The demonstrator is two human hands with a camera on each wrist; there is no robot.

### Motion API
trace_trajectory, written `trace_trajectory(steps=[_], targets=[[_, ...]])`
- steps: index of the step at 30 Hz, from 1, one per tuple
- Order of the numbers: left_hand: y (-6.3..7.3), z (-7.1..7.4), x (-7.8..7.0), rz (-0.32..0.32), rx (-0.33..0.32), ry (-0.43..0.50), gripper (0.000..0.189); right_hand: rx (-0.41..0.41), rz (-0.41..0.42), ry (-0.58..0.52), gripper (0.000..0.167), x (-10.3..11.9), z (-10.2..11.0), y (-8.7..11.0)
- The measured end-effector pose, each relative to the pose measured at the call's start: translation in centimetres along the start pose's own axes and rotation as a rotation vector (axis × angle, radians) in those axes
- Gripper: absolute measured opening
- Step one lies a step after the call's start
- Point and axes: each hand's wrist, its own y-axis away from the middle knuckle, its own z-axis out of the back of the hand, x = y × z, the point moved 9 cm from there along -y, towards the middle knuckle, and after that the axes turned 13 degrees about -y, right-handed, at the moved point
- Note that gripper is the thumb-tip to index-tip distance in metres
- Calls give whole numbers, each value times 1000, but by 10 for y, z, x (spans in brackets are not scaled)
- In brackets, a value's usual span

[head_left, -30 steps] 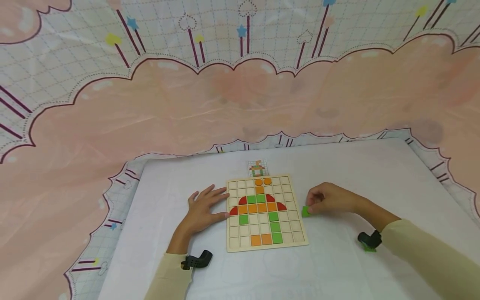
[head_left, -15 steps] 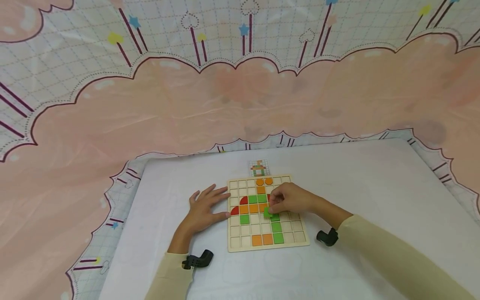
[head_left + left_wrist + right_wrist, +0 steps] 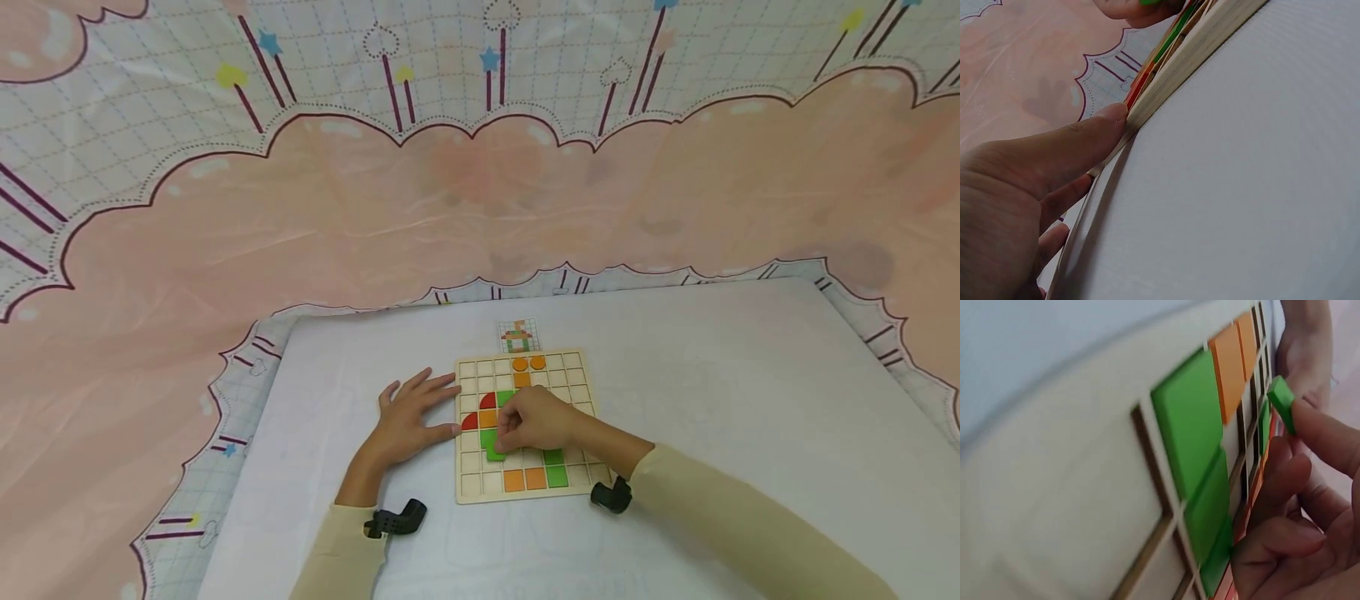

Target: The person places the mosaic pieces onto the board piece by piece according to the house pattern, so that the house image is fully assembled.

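A wooden grid board (image 3: 474,485) lies on the white table with green, orange and red pieces set in its squares. Over its left half, my right hand (image 3: 536,419) pinches a green square tile (image 3: 494,452) between thumb and fingers. In the right wrist view that tile (image 3: 1281,400) is tilted and stands clear of the board. The tile is just below a green piece (image 3: 487,437) in the grid. With spread fingers, my left hand (image 3: 408,421) rests at the board's left edge; its thumb (image 3: 1100,134) touches the wooden side in the left wrist view.
Behind the board lies a small card (image 3: 518,335) printed with a coloured grid picture. White covering spreads over the table (image 3: 720,358). A patterned pink cloth (image 3: 480,200) hangs at the back. Each wrist wears a black camera (image 3: 401,518).
My right hand has carried the green tile leftward from beside the board's right edge to over its left half. The left hand has stayed at the left edge.
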Motion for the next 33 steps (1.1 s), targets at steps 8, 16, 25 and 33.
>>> trace_trajectory(steps=[8, 16, 25, 33], targets=[[0, 0, 0, 6, 7, -3, 64, -27, -13, 88, 20, 1, -11, -2], [-1, 0, 0, 4, 1, -9, 63, -55, -57, 145, 23, 0, -13, -2], [-1, -1, 0, 5, 2, -9, 63, -35, -60, 140, 24, 2, -13, -2], [-1, 0, 0, -4, -6, -6, 64, -22, -35, 132, 21, 6, -12, -1]])
